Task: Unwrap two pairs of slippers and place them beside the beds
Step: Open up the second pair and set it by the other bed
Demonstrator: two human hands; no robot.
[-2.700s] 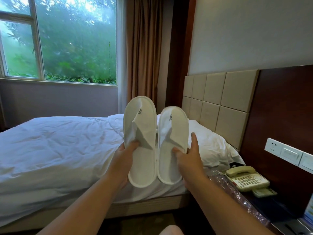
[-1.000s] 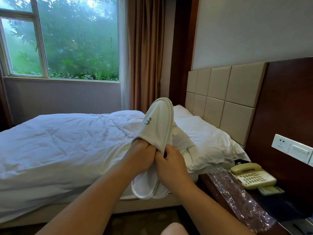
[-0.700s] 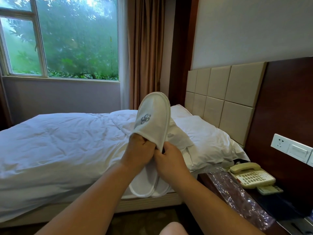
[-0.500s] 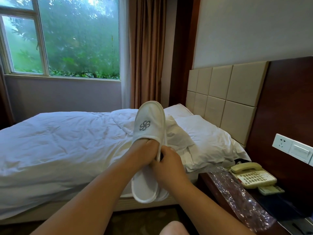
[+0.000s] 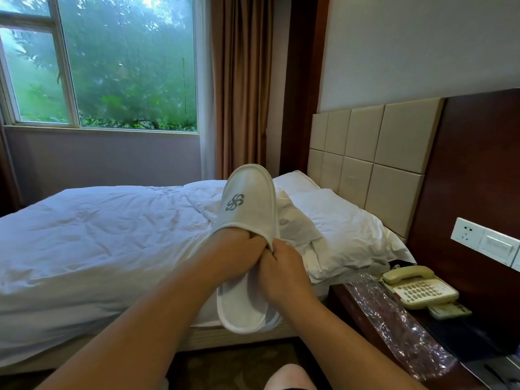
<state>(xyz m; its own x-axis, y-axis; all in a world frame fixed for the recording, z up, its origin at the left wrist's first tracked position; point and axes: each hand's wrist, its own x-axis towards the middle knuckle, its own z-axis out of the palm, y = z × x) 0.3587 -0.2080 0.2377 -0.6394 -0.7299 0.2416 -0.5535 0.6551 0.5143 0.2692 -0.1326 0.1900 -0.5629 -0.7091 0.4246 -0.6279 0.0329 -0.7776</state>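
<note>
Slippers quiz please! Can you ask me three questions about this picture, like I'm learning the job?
1. True or false: the white slippers lie on the floor.
2. What lies beside the telephone on the nightstand? A) a clear plastic wrapper B) a cup C) a book
3. Which hand has its fingers tucked under the slipper's upper: the left hand or the right hand?

Key
1. False: both hands hold them up in front of the bed.
2. A.
3. The left hand; the right hand pinches the edge.
</note>
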